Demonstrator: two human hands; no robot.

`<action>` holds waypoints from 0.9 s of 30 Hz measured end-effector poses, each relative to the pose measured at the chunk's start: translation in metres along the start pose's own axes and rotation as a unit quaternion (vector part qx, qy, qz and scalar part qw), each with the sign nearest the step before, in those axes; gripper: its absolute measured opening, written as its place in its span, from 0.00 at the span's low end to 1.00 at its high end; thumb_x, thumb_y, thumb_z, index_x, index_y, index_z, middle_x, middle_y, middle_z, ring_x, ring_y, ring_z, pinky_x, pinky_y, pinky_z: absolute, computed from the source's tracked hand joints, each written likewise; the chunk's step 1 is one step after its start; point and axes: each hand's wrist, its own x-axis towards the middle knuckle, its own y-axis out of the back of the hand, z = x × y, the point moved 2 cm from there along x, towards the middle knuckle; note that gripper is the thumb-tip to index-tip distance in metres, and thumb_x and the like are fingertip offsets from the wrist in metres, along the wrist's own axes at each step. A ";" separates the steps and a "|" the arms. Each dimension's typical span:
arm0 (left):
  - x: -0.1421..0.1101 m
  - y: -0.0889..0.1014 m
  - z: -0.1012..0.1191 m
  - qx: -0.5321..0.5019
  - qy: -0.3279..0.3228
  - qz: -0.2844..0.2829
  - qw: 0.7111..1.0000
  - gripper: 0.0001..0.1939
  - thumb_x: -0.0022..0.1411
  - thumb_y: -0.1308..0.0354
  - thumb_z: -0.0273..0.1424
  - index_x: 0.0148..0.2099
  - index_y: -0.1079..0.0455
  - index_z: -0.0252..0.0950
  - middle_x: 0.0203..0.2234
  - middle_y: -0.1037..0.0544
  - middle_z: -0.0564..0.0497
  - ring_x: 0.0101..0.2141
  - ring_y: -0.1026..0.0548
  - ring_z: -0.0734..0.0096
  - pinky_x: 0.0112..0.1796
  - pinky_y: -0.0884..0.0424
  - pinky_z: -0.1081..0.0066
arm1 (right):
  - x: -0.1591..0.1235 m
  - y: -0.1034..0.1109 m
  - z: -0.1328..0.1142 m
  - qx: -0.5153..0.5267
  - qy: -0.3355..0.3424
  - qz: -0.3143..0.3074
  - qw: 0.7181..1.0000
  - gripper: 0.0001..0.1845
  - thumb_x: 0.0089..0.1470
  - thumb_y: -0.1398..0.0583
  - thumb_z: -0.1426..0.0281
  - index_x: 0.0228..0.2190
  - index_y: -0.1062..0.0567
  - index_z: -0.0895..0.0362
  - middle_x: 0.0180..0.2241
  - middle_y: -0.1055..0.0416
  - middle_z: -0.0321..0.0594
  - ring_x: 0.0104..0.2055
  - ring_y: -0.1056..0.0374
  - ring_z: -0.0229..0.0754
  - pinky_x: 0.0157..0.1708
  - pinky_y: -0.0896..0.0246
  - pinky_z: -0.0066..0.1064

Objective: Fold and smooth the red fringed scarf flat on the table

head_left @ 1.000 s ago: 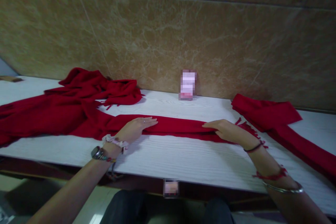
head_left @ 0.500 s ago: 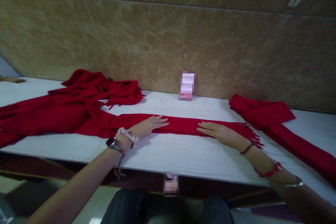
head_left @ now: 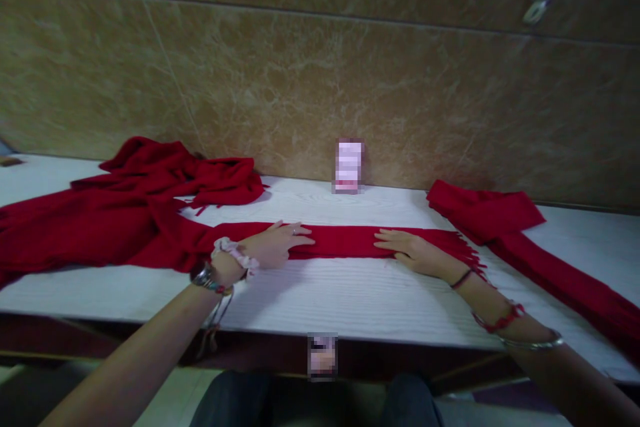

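Note:
A red fringed scarf [head_left: 345, 241] lies in a narrow folded strip along the white table. Its fringe spreads at the right end, and its left part runs into loose, rumpled red cloth [head_left: 115, 227]. My left hand [head_left: 277, 243] rests flat on the strip, fingers stretched to the right. Facing it, my right hand [head_left: 413, 252] lies on the strip near the fringe, fingers extended and pointing left. Both hands are open, and a stretch of scarf shows between them.
Another red scarf [head_left: 540, 260], folded long, lies on the right of the white table [head_left: 340, 297]. Bunched red cloth [head_left: 215, 177] sits at the back left. A blurred phone-shaped object [head_left: 349, 165] leans against the marbled wall [head_left: 300, 80].
The view has shifted slightly, so most things sit a little farther left. Both hands stay flat on the scarf strip, nearly in the same places.

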 end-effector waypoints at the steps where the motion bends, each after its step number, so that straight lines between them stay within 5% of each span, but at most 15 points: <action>1: 0.008 0.007 0.008 0.001 -0.009 0.004 1.000 0.26 0.56 0.53 0.22 0.56 0.41 0.46 0.57 0.41 0.51 0.58 0.48 0.57 0.53 0.51 0.48 | 0.000 0.002 0.000 -0.019 0.003 0.014 1.000 0.25 0.50 0.50 0.81 0.49 0.32 0.55 0.54 0.38 0.42 0.57 0.46 0.42 0.56 0.49 0.42; 5: 0.049 0.016 0.043 -0.030 -0.064 0.062 0.996 0.20 0.64 0.57 0.34 0.58 0.43 0.41 0.58 0.42 0.49 0.58 0.47 0.62 0.53 0.47 0.56 | -0.003 0.003 0.001 -0.075 0.029 0.068 0.994 0.22 0.52 0.50 0.81 0.46 0.29 0.56 0.50 0.34 0.44 0.54 0.41 0.43 0.54 0.45 0.43; 9: 0.076 -0.009 0.054 -0.016 -0.084 0.077 0.993 0.21 0.65 0.59 0.32 0.60 0.47 0.39 0.59 0.45 0.50 0.59 0.50 0.64 0.54 0.50 0.57 | -0.004 -0.005 0.004 -0.069 0.041 0.059 0.995 0.24 0.52 0.52 0.83 0.48 0.31 0.56 0.50 0.33 0.43 0.53 0.40 0.40 0.52 0.42 0.37; 15: 0.072 -0.024 0.049 -0.012 -0.098 0.083 0.992 0.23 0.65 0.63 0.32 0.61 0.50 0.39 0.59 0.46 0.50 0.59 0.50 0.64 0.55 0.52 0.54 | -0.015 -0.005 0.013 -0.017 -0.009 -0.001 1.000 0.31 0.48 0.54 0.86 0.51 0.34 0.51 0.54 0.39 0.37 0.57 0.45 0.38 0.56 0.49 0.39; 22: 0.069 -0.026 0.055 -0.012 -0.054 0.132 0.990 0.22 0.64 0.62 0.32 0.60 0.47 0.36 0.58 0.42 0.48 0.57 0.45 0.66 0.55 0.53 0.56 | -0.076 0.009 0.052 -0.038 -0.128 -0.037 0.990 0.30 0.50 0.54 0.80 0.54 0.38 0.51 0.55 0.40 0.38 0.56 0.45 0.42 0.54 0.45 0.42; 27: 0.068 -0.026 0.054 -0.011 -0.060 0.119 0.991 0.24 0.64 0.62 0.33 0.60 0.49 0.32 0.58 0.44 0.45 0.58 0.46 0.65 0.55 0.51 0.57 | -0.030 0.022 0.033 -0.085 -0.121 0.010 0.989 0.21 0.53 0.52 0.71 0.49 0.32 0.56 0.52 0.36 0.44 0.55 0.43 0.46 0.54 0.45 0.43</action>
